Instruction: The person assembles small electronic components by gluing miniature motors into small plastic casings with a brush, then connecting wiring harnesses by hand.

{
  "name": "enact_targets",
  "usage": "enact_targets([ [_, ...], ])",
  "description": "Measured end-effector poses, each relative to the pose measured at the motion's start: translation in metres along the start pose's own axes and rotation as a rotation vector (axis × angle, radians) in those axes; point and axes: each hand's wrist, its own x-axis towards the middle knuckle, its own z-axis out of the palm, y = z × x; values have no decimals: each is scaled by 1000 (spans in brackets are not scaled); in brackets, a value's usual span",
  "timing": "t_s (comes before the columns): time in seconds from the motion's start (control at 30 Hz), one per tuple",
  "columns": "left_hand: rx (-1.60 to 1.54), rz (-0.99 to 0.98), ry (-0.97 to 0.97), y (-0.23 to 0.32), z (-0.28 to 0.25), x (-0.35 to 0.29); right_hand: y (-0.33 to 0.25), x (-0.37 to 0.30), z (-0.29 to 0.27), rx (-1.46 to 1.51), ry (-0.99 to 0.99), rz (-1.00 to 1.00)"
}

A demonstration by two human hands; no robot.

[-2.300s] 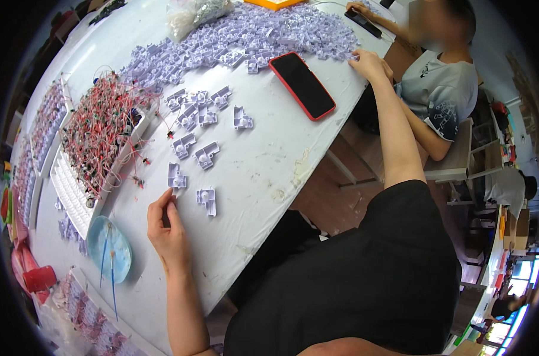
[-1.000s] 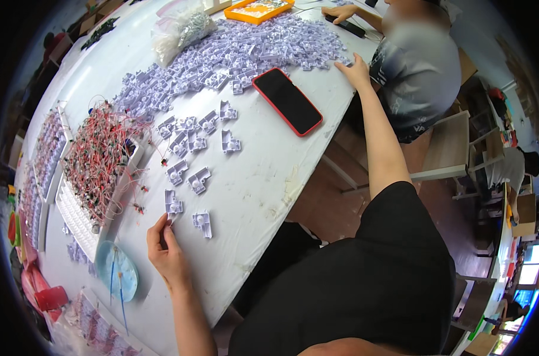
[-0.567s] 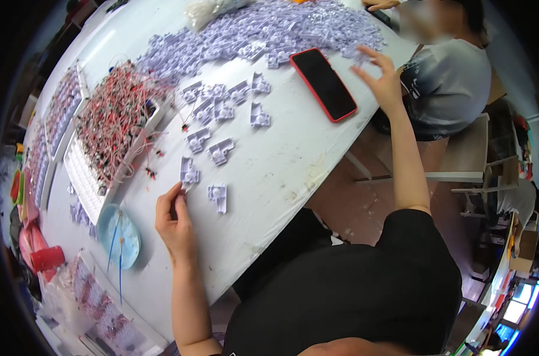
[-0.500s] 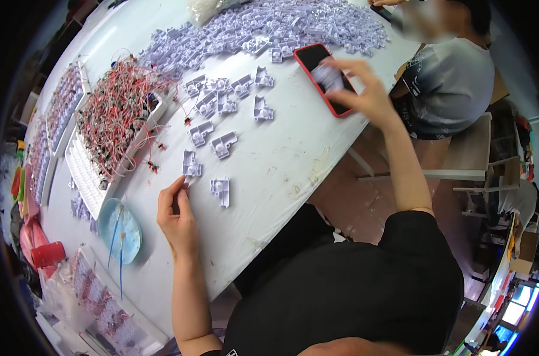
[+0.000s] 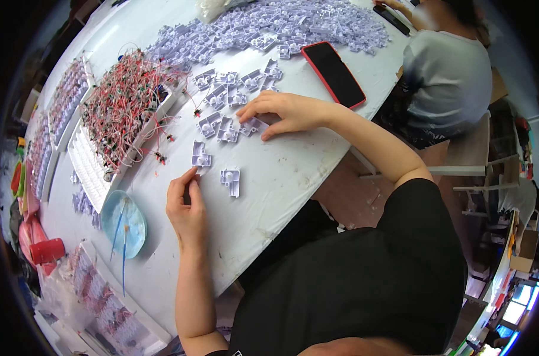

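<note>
Several pale-lavender, L-shaped plastic pieces (image 5: 231, 180): right hand (image 5: 287, 111) half-open around one, left hand (image 5: 186, 203) curled beside a nearer one; both grips unclear.

A passable gap separates phone (image 5: 333, 74) from nearest piece (image 5: 272, 70).

No lettering could be read. A small white mark (image 5: 238, 353) on the black T-shirt (image 5: 340, 285), well below the red-cased smartphone (image 5: 333, 74) in view, was cut off at the lower edge; the pale print (image 5: 428, 136) on the co-worker's shirt (image 5: 447, 80), right of the smartphone, was too blurred.
</note>
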Motion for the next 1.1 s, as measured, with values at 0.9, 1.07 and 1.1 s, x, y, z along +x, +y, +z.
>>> enact_targets([
  [0.9, 11, -74, -3, 13, 2, -1, 290, -234, -200, -606, 1498, 971],
  [1.07, 72, -100, 21, 11, 1, 0, 292, -232, -210, -542, 1383, 1080],
  [1.1, 66, -98, 26, 13, 2, 0, 290, -232, -211, -546, 1365, 1069],
])
